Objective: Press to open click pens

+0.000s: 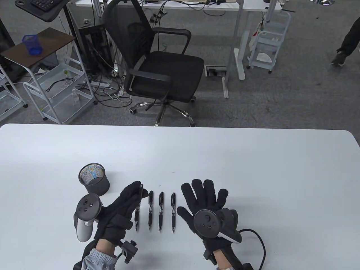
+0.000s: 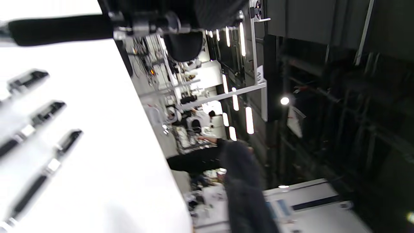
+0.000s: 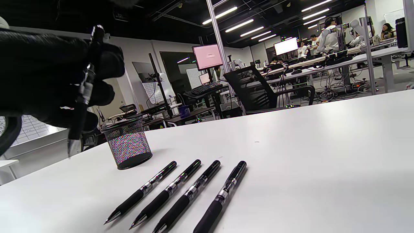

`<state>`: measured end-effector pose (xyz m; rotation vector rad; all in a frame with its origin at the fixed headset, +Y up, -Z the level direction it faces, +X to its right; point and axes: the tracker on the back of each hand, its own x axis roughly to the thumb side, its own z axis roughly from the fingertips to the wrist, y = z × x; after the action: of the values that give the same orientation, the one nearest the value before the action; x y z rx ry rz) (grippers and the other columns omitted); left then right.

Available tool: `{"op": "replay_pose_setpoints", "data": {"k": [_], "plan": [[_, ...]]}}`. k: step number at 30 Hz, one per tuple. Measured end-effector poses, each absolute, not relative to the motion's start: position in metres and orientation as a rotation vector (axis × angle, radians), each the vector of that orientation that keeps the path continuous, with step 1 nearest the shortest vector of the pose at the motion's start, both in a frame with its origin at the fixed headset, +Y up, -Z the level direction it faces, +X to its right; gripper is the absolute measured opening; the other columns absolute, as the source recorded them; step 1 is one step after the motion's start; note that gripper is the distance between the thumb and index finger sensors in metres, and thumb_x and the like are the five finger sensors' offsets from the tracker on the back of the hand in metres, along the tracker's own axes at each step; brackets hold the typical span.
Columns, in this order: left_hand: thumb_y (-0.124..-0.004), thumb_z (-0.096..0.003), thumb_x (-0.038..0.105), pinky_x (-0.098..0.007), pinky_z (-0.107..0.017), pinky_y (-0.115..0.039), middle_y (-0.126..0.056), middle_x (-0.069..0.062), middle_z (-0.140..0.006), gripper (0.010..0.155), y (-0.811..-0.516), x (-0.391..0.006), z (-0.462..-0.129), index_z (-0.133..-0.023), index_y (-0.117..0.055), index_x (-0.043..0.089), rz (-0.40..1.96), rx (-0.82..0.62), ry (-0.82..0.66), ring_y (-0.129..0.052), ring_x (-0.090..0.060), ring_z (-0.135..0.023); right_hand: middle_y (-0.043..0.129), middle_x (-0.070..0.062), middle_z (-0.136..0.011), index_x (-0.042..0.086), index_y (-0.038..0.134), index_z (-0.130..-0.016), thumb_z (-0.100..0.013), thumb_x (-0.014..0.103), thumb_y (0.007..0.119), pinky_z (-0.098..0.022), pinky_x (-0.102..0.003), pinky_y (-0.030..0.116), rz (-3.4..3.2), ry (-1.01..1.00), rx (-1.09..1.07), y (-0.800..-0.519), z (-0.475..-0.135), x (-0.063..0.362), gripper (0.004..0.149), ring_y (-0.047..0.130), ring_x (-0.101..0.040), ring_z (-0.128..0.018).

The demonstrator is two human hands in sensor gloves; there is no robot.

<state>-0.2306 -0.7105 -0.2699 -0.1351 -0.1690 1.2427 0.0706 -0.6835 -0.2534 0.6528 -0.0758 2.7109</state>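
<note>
My left hand [image 1: 134,194] grips a black click pen [image 1: 139,190] and holds it above the table, tip pointing down; the right wrist view shows the hand [image 3: 48,74] wrapped around this pen [image 3: 84,87]. Its black grip crosses the top of the left wrist view [image 2: 61,27]. Several more black click pens [image 1: 161,212] lie side by side on the white table between my hands, tips toward me; they also show in the right wrist view [image 3: 181,191] and, blurred, in the left wrist view [image 2: 35,116]. My right hand [image 1: 205,194] is spread flat and empty, just right of the row.
A black mesh pen cup [image 1: 93,180] stands upright on the white table [image 1: 253,168] behind my left hand, also in the right wrist view [image 3: 127,144]. An office chair [image 1: 166,70] stands beyond the table's far edge.
</note>
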Motion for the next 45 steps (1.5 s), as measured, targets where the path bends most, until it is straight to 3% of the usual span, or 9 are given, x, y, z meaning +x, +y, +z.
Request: {"op": "replay_pose_setpoints", "data": {"k": [5,9,13,19,26,35,45], "plan": [[-0.072,-0.0706,0.024,-0.055,-0.067,-0.078,-0.086,-0.009,-0.104,0.049,-0.721,-0.234,-0.274,-0.116,-0.060,0.011,1.009,-0.072,-0.009,-0.083,-0.033,-0.085,0.018,-0.031,-0.126,0.012,0.028,-0.125,-0.069,0.048,0.051,-0.060,-0.083,0.003,2.706,-0.071,0.650,-0.684,-0.254,0.072,0.070,0.011,-0.062,-0.108],[-0.073,-0.0704,0.025,-0.045,-0.060,-0.086,-0.088,-0.013,-0.099,0.050,-0.730,-0.236,-0.279,-0.114,-0.062,0.005,0.740,-0.053,0.119,-0.089,-0.030,-0.078,0.018,-0.031,-0.126,0.012,0.028,-0.125,-0.068,0.048,0.051,-0.060,-0.083,0.003,2.696,-0.070,0.647,-0.683,-0.255,0.073,0.070,0.011,-0.062,-0.108],[-0.073,-0.0704,0.026,-0.040,-0.056,-0.090,-0.089,-0.016,-0.096,0.051,-0.745,-0.236,-0.287,-0.114,-0.062,0.002,0.553,-0.132,0.215,-0.094,-0.028,-0.073,0.018,-0.031,-0.126,0.012,0.028,-0.125,-0.068,0.048,0.051,-0.060,-0.083,0.003,2.689,-0.065,0.651,-0.683,-0.256,0.073,0.070,0.011,-0.062,-0.108],[-0.074,-0.0698,0.028,-0.035,-0.053,-0.092,-0.090,-0.016,-0.093,0.052,-0.768,-0.232,-0.311,-0.113,-0.064,0.002,0.325,-0.281,0.272,-0.097,-0.026,-0.069,0.018,-0.031,-0.126,0.012,0.028,-0.125,-0.069,0.048,0.051,-0.060,-0.083,0.003,2.686,-0.063,0.658,-0.683,-0.255,0.073,0.070,0.011,-0.062,-0.108],[-0.077,-0.0679,0.030,-0.032,-0.051,-0.095,-0.093,-0.016,-0.090,0.052,-0.782,-0.229,-0.329,-0.111,-0.068,0.003,0.201,-0.328,0.305,-0.100,-0.021,-0.067,0.018,-0.031,-0.126,0.012,0.028,-0.125,-0.068,0.048,0.051,-0.060,-0.083,0.004,2.687,-0.060,0.665,-0.684,-0.255,0.072,0.070,0.011,-0.062,-0.108],[-0.085,-0.0631,0.033,-0.026,-0.047,-0.100,-0.096,-0.013,-0.083,0.052,-0.787,-0.226,-0.335,-0.107,-0.075,0.007,0.106,-0.285,0.327,-0.106,-0.016,-0.063,0.018,-0.030,-0.127,0.012,0.029,-0.125,-0.068,0.048,0.051,-0.061,-0.083,0.003,2.685,-0.053,0.658,-0.684,-0.256,0.072,0.070,0.011,-0.062,-0.108],[-0.085,-0.0632,0.034,-0.031,-0.049,-0.099,-0.093,-0.014,-0.089,0.054,-0.776,-0.223,-0.327,-0.108,-0.073,0.007,0.058,-0.218,0.323,-0.105,-0.021,-0.065,0.018,-0.031,-0.127,0.012,0.029,-0.125,-0.069,0.048,0.051,-0.061,-0.083,0.003,2.684,-0.056,0.659,-0.684,-0.256,0.072,0.070,0.011,-0.062,-0.108]]}}
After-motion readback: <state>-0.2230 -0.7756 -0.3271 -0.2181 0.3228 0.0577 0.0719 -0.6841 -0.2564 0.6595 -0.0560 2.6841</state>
